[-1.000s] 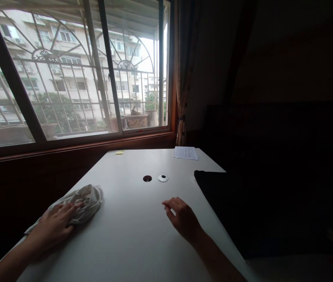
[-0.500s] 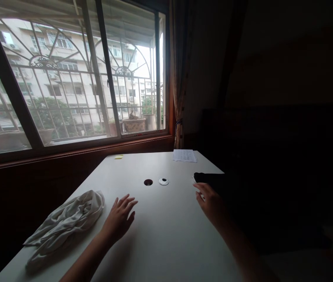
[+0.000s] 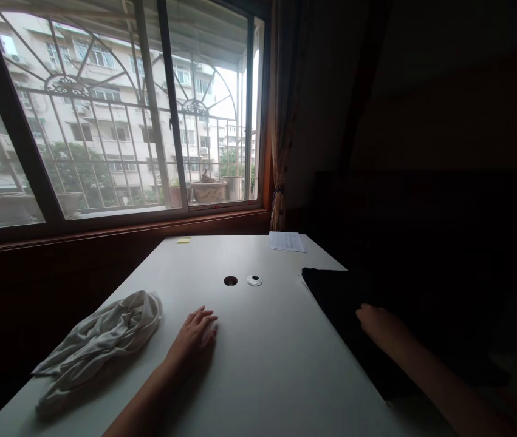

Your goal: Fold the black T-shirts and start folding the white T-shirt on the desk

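Observation:
Low over the white table, my left hand is spread with its fingers loosely bent and holds nothing. A crumpled light-grey cloth lies to the left of it. On the right, my right hand is above a black, cloth-like piece lying along the table's right edge. Its fingers look curled together, and deep shadow hides their tips and anything in them.
Two round holes sit mid-table, one dark and one with a white ring. Printed sheets and a yellow sticky note lie at the far edge. Behind stand a barred window and a tied curtain.
My right hand has moved right and slightly down, from the table's right side to over the black piece. My left hand has shifted slightly right and lower.

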A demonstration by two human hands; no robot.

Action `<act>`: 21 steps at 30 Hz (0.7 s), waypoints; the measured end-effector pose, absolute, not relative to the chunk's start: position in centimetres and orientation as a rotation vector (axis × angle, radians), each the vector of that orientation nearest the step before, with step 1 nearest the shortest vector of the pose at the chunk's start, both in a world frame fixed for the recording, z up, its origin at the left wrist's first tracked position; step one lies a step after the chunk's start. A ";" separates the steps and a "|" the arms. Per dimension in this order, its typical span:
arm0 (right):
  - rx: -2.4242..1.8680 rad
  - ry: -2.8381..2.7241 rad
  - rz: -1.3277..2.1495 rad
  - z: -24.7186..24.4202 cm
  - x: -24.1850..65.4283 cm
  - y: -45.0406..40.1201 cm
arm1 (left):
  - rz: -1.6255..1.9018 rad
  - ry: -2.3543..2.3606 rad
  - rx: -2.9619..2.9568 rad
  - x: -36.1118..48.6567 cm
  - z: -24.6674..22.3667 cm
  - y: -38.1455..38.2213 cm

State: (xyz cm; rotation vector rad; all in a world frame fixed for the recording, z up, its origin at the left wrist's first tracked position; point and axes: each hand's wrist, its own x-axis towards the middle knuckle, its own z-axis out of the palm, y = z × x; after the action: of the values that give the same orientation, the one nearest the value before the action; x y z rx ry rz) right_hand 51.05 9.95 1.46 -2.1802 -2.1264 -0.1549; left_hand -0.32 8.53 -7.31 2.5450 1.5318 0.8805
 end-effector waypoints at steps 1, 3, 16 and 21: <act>-2.205 -2.135 -0.147 1.9 50.9 10.1 | 0.891 1.520 2.531 -0.4 -7.3 8.6; -2.245 -2.164 -0.129 3.2 50.5 10.4 | 0.912 1.505 2.506 -0.5 -7.1 8.6; -1.266 -2.174 -0.382 17.5 36.9 8.3 | 1.182 1.377 2.476 0.6 -4.7 6.8; -0.907 -1.929 -0.044 22.7 32.0 7.3 | 1.205 1.367 2.432 0.6 -4.2 6.3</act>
State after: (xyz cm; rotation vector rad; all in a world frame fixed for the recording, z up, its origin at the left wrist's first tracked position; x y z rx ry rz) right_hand 32.02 7.29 22.73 -0.9065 -1.9294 -0.0439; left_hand 0.63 6.31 -4.24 2.4320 1.3666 1.2050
